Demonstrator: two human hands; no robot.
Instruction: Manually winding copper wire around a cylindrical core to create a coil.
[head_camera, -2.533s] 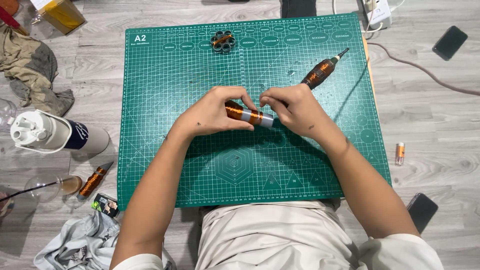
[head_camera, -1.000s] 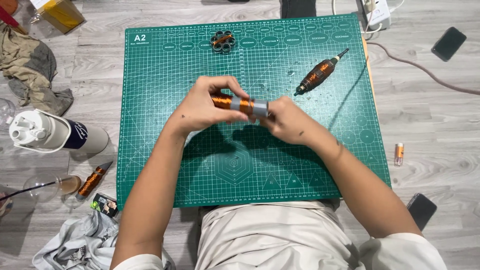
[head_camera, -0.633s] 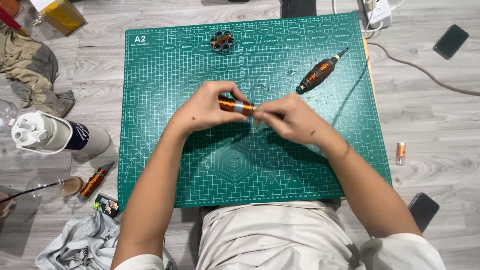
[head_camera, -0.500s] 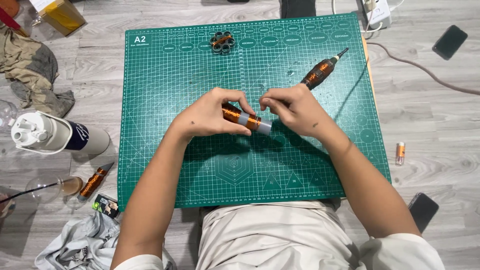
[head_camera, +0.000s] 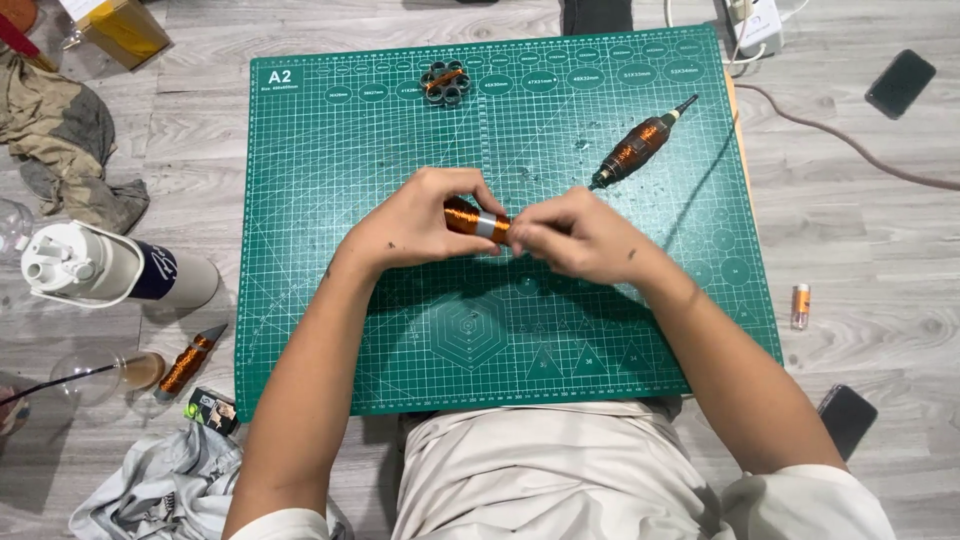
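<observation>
**Coil lifted and turned between both hands**

Lifted slightly since half a second ago, the copper-wound coil (head_camera: 478, 219) now sits higher over the green cutting mat (head_camera: 330, 200), and the right hand (head_camera: 575, 235) has closed in on its end. The left hand (head_camera: 420, 225) wraps its fingers around the orange body; the right hand's fingertips pinch the end beside a pale grey band (possibly tape, the view is too small to tell).

Containers: a white bottle (head_camera: 110, 272) lies on its side left of the mat, and a clear glass (head_camera: 100, 375) holds something brownish. A yellow box (head_camera: 125, 30) sits at the top left.

A second wound tool (head_camera: 640, 145) rests on the mat, well apart.
</observation>
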